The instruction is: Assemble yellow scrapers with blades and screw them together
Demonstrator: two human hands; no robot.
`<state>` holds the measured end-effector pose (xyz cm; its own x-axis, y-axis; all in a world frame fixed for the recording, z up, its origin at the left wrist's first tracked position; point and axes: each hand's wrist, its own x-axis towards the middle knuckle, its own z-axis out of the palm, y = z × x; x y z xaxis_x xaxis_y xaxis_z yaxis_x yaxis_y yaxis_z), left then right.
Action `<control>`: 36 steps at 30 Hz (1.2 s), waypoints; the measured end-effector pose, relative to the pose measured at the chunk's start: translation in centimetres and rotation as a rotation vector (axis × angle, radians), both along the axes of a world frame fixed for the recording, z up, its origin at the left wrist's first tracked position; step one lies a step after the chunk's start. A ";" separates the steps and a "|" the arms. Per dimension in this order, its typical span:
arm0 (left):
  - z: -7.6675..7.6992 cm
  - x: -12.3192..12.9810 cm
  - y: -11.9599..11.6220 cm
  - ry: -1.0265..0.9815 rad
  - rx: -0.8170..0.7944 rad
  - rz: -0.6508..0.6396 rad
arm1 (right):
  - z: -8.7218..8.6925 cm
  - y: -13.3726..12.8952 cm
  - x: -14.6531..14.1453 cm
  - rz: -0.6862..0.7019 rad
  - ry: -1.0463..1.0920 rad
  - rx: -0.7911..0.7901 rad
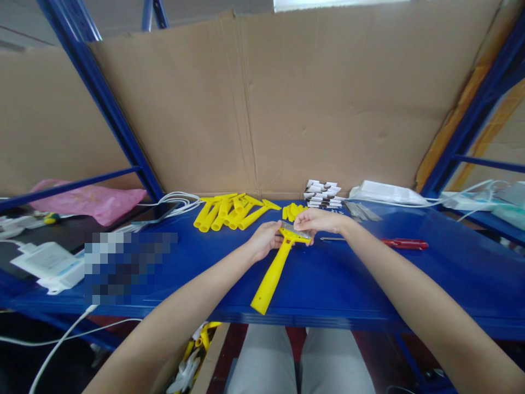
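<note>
A yellow scraper (274, 272) with a metal blade (288, 231) across its head is held over the blue table, handle pointing toward me. My left hand (264, 241) grips the left end of the scraper's head between thumb and fingers. On the opposite end, my right hand (320, 220) is closed with thumb and fingertips at the blade. Just beyond my hands lie several small yellow pieces (292, 211). To the right of my right hand is a screwdriver (404, 244) with a red handle, its shaft partly hidden by my forearm.
Several yellow scraper handles (227, 212) are piled at the back left. Small white packets (323, 191), thin metal strips (362, 211) and a white power strip (385, 192) lie at the back right. Cardboard (320, 109) walls the rear. Below the edge is a box (211, 358) of yellow parts.
</note>
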<state>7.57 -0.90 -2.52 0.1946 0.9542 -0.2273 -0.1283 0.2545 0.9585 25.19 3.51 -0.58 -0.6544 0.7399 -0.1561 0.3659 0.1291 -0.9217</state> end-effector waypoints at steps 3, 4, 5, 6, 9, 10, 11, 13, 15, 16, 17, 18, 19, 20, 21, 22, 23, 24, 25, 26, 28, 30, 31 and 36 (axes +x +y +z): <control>-0.1 0.0 0.0 0.018 0.032 0.003 | 0.1 0.0 0.0 0.013 -0.016 -0.032; -0.2 0.0 0.0 0.026 0.044 -0.002 | 0.1 0.0 0.0 0.014 -0.016 -0.039; -0.2 0.0 0.1 0.036 0.051 -0.005 | 0.1 0.1 0.1 0.016 -0.015 -0.046; -0.3 -0.1 0.2 0.048 0.059 -0.007 | 0.1 0.2 0.2 0.018 -0.011 -0.051; -0.5 0.0 0.4 0.078 0.079 0.011 | 0.0 0.3 0.3 0.023 -0.007 -0.077; -0.5 0.0 0.5 0.087 0.085 0.022 | 0.0 0.3 0.3 0.028 -0.015 -0.087; -0.5 0.1 0.5 0.095 0.088 0.029 | 0.0 0.3 0.3 0.035 -0.027 -0.095; -0.4 0.3 0.5 0.100 0.086 0.040 | 0.2 0.2 0.2 0.057 -0.052 -0.103; -0.3 0.5 0.4 0.081 0.091 0.063 | 0.3 0.0 0.1 0.070 -0.063 -0.096; -0.3 0.6 0.4 0.063 0.099 0.073 | 0.4 -0.1 0.1 0.067 -0.063 -0.090; -0.2 0.6 0.3 0.049 0.108 0.082 | 0.5 -0.1 0.0 0.058 -0.060 -0.084; -0.3 0.7 0.3 0.040 0.117 0.087 | 0.5 -0.2 -0.1 0.044 -0.055 -0.076; -0.3 0.7 0.2 0.035 0.125 0.086 | 0.5 -0.2 -0.2 0.028 -0.051 -0.069; -0.3 0.6 0.2 0.034 0.131 0.079 | 0.5 -0.2 -0.3 0.012 -0.048 -0.059; -0.4 0.6 0.2 0.034 0.136 0.070 | 0.5 -0.2 -0.4 -0.002 -0.044 -0.048; -0.4 0.6 0.1 0.034 0.140 0.062 | 0.4 -0.2 -0.5 -0.015 -0.039 -0.036; -0.4 0.6 0.1 0.036 0.141 0.057 | 0.4 -0.2 -0.6 -0.025 -0.034 -0.025; -0.5 0.6 0.0 0.041 0.142 0.050 | 0.3 -0.2 -0.7 -0.034 -0.031 -0.017; -0.5 0.6 0.0 0.050 0.139 0.047 | 0.2 -0.2 -0.7 -0.041 -0.030 -0.012; -0.5 0.6 0.0 0.059 0.138 0.045 | 0.2 -0.2 -0.8 -0.047 -0.029 -0.009; -0.5 0.6 0.1 0.076 0.141 0.048 | 0.1 -0.2 -0.8 -0.043 -0.038 -0.012; -0.5 0.6 0.2 0.080 0.146 0.051 | 0.1 -0.2 -0.7 -0.018 -0.045 -0.020; -0.5 0.6 0.3 0.077 0.147 0.053 | 0.2 -0.2 -0.7 -0.001 -0.045 -0.023; -0.7 0.7 0.5 0.031 0.162 0.072 | 0.1 -0.1 -0.5 0.046 -0.047 -0.005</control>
<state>8.28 -0.36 -3.18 0.1196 0.9900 -0.0743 -0.1105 0.0877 0.9900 24.66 3.42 -0.46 -0.6797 0.7080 -0.1916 0.4029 0.1421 -0.9041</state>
